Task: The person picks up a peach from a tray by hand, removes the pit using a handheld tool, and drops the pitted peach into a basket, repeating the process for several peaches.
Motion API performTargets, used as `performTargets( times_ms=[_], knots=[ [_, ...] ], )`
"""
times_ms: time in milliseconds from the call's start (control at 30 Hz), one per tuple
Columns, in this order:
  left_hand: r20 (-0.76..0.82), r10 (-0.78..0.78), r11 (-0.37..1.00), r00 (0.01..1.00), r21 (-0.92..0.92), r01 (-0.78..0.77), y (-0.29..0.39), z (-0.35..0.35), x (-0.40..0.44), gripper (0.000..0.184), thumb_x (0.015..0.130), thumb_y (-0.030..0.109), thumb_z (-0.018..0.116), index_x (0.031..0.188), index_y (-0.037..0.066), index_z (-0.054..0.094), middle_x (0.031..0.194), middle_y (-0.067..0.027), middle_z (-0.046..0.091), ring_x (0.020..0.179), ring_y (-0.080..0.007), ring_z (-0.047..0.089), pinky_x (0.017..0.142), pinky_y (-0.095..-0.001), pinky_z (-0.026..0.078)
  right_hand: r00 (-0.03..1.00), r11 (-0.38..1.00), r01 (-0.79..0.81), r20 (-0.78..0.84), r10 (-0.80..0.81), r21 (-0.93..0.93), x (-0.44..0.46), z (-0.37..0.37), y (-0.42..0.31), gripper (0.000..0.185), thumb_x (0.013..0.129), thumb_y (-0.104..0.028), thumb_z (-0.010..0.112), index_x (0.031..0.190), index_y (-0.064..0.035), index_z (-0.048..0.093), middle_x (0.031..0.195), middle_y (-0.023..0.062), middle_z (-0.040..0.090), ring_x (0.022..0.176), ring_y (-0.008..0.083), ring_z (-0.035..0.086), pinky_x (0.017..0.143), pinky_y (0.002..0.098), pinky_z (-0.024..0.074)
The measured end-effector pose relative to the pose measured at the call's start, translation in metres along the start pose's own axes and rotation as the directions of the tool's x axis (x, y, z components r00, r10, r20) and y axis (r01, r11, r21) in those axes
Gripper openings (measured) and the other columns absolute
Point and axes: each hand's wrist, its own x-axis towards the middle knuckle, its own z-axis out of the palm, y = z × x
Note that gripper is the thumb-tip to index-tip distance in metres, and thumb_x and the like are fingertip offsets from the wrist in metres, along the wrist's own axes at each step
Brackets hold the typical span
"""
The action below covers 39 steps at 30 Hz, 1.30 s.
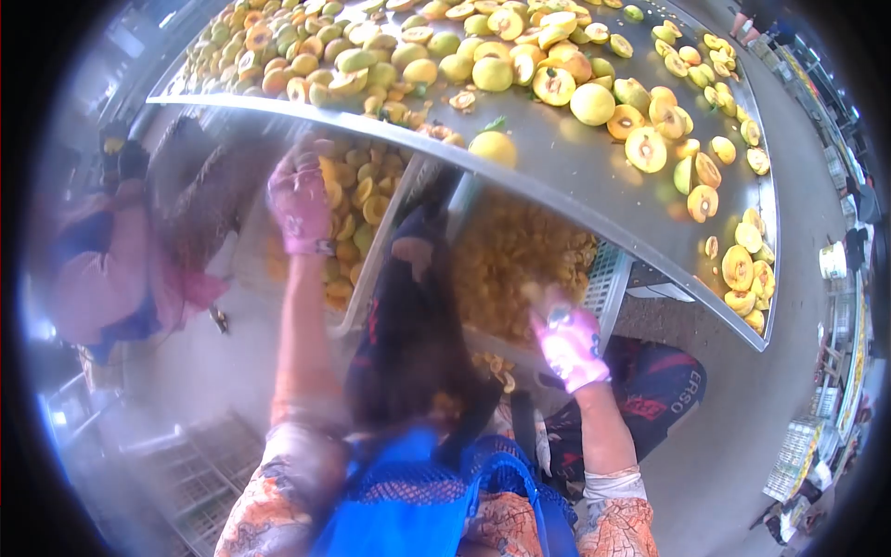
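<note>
My left hand [302, 200], in a pink glove, is raised just below the metal table's front edge [408, 137], over a crate of yellow-green fruit [371, 200]. Its fingers are curled together, and what they hold, if anything, is hidden. Lower and to the right, my right hand [568, 339], gloved in pink too, is over the near right part of a crate of small orange-brown pieces [510, 260]. Motion smears its fingers. On the metal table lie many whole and halved yellow fruits [492, 74], some halves showing their pits.
Another person in pink and blue [111, 260] is at the left. Empty-looking wire crates [186, 473] stand at the lower left. My knees straddle the crate of pieces. Stacked crates [794, 455] and a white bucket [832, 261] stand far right.
</note>
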Motion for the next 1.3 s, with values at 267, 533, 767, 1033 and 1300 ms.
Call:
performTargets(
  times_ms=[267, 533, 767, 1033, 1300],
  knots=[
    [0.734, -0.071, 0.634, 0.676, 0.557, -0.537, 0.066, 0.135, 0.016, 0.035, 0.078, 0.032, 0.064, 0.106, 0.011, 0.064, 0.106, -0.0132, 0.063, 0.098, -0.0316, 0.061, 0.086, -0.0404, 0.049, 0.994, 0.985, 0.058, 0.084, -0.073, 0.161, -0.001, -0.007, -0.032, 0.046, 0.089, -0.040, 0.052, 0.120, -0.0050, 0.054, 0.102, 0.0168, 0.065, 0.090, 0.0327, 0.064, 0.080, 0.0393, 0.0505],
    [0.774, -0.127, 0.621, 0.620, 0.549, -0.559, 0.048, 0.203, 0.029, 0.040, 0.079, 0.029, 0.067, 0.115, 0.013, 0.061, 0.107, -0.0180, 0.061, 0.101, -0.0336, 0.059, 0.089, -0.0433, 0.045, 0.994, 0.943, 0.094, 0.024, -0.108, 0.320, -0.008, -0.015, -0.037, 0.050, 0.088, -0.041, 0.053, 0.122, -0.0043, 0.049, 0.102, 0.0179, 0.065, 0.090, 0.0339, 0.063, 0.078, 0.0413, 0.0497],
    [0.741, -0.304, 0.321, 0.599, -0.512, 0.797, 0.100, 0.134, 0.000, 0.050, 0.090, 0.045, 0.052, 0.108, -0.001, 0.059, 0.092, -0.0154, 0.063, 0.069, -0.0181, 0.058, 0.050, -0.0250, 0.045, 0.991, 0.926, 0.135, -0.047, -0.127, 0.352, -0.026, -0.030, -0.038, 0.061, 0.085, -0.038, 0.061, 0.132, -0.0029, 0.044, 0.104, 0.0240, 0.062, 0.095, 0.0371, 0.061, 0.081, 0.0420, 0.0499],
    [0.521, -0.405, 0.426, 0.751, -0.619, 0.659, 0.147, 0.108, -0.099, 0.054, 0.092, 0.052, 0.046, 0.103, 0.001, 0.060, 0.092, -0.0126, 0.063, 0.081, -0.0190, 0.061, 0.070, -0.0288, 0.051, 0.923, 0.777, 0.347, -0.338, -0.183, 0.526, -0.036, -0.034, -0.033, 0.042, 0.084, -0.022, 0.065, 0.123, -0.0127, 0.052, 0.103, 0.0195, 0.062, 0.083, 0.0349, 0.063, 0.069, 0.0405, 0.0512],
    [0.482, -0.214, 0.791, 0.850, -0.425, 0.440, 0.157, 0.115, -0.128, 0.052, 0.095, 0.048, 0.042, 0.099, 0.000, 0.062, 0.086, -0.0079, 0.061, 0.076, -0.0147, 0.058, 0.069, -0.0283, 0.048, 0.999, 0.415, -0.048, 0.052, 0.002, 0.909, -0.045, -0.070, -0.041, 0.040, 0.086, -0.026, 0.062, 0.120, -0.0064, 0.052, 0.075, 0.0071, 0.058, 0.058, 0.0106, 0.057, 0.052, 0.0297, 0.0473]
  ],
)
